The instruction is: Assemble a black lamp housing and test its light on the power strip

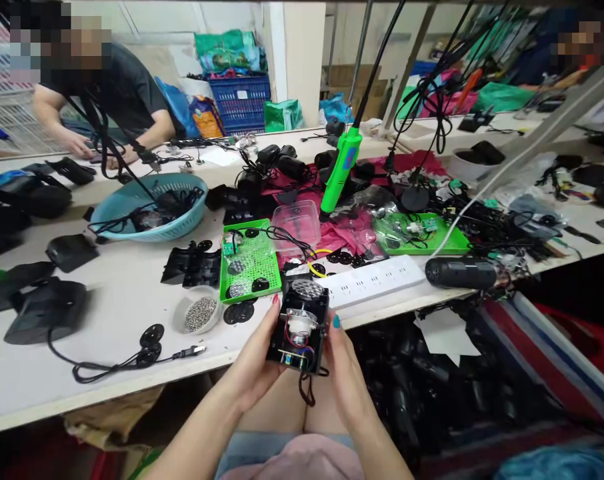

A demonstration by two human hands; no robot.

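Both my hands hold a small black open housing [299,327] above my lap, just off the table's front edge. Inside it I see a white round motor part, red and blue wires and a small board; a black cable loop hangs below it. My left hand [256,363] grips its left side, fingers wrapped behind. On its right side sits my right hand [346,373], thumb up along the edge. A green perforated tray [247,263] with round black discs lies just beyond on the table.
A white bowl of small metal screws [199,313], a white power strip [372,280], a hanging green electric screwdriver [341,167], a clear plastic box [296,225], a blue basket [149,208] and black housings crowd the white table [117,293]. Another person works at the far left.
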